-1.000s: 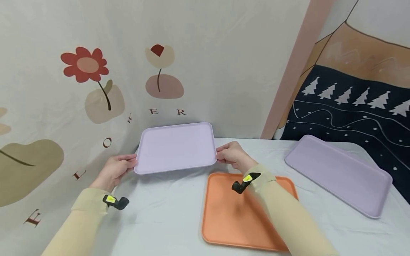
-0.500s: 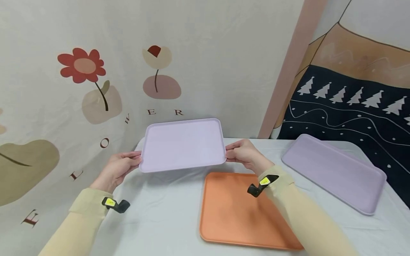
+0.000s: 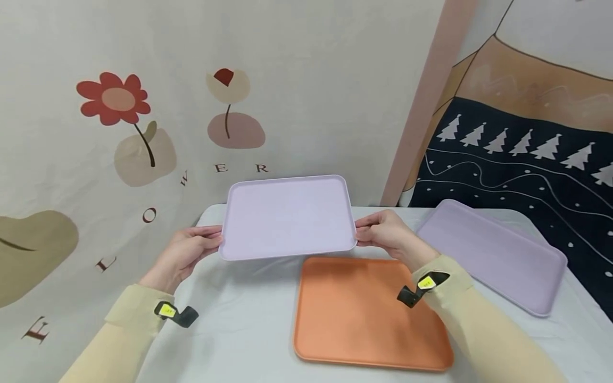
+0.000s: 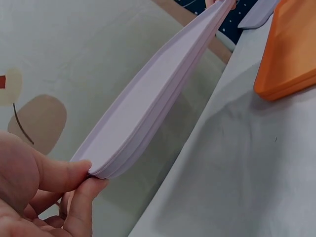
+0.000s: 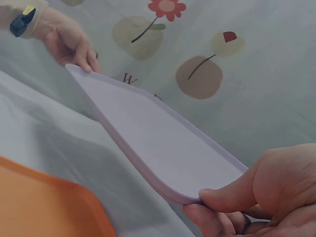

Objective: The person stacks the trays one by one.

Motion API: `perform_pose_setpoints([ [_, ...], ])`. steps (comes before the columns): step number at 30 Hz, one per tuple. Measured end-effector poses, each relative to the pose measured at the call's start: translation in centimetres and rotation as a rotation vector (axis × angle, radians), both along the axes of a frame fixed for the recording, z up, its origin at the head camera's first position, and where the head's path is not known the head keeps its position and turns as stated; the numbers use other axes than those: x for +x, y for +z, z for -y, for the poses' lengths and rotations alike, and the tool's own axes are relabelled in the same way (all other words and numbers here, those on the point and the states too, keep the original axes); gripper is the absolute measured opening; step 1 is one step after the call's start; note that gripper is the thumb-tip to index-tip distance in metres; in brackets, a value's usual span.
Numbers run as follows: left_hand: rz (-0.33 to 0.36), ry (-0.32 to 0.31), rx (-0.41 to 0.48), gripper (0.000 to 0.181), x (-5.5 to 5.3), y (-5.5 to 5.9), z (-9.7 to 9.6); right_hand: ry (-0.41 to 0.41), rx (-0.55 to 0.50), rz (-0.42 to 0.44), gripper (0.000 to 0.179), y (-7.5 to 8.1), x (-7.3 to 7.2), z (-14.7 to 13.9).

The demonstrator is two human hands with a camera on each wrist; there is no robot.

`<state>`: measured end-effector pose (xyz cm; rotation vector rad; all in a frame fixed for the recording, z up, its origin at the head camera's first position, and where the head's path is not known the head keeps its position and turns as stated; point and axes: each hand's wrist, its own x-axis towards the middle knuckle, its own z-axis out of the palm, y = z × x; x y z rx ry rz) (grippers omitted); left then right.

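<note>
**A:** What are the hands doing on your feed?

**B:** I'm seeing both of them holding the pale lilac rectangular plastic tray [image 3: 289, 215] in the air above the counter [image 3: 239, 319], which is wearing a light cloth. The left hand [image 3: 184, 254] is pinching the tray's left edge, thumb on top and fingers [image 4: 81, 207] curled beneath. The right hand [image 3: 390, 234] is gripping the right edge the same way.

**A:** Where is the tray sitting relative to the rest?

**B:** It's hanging just behind the flat orange rectangular plastic tray [image 3: 369, 314], which is lying on the counter near me. I'm reading its far edge as tipped up slightly. A second, darker lilac long plastic tray [image 3: 498, 255] is lying to the right, apart from the orange one.

**A:** And behind?

**B:** A cream flower-printed backdrop [image 3: 119, 127] is hanging there.
</note>
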<state>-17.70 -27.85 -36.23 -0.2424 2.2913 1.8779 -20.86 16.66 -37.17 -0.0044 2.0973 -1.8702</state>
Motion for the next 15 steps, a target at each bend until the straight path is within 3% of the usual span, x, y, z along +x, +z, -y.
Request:
perform_pose_setpoints([
  [15,-0.035,-0.044,0.048,0.051,1.0,0.8,-3.3,0.024,-0.003,-0.040,0.041,1.3,2.9,-3.9],
])
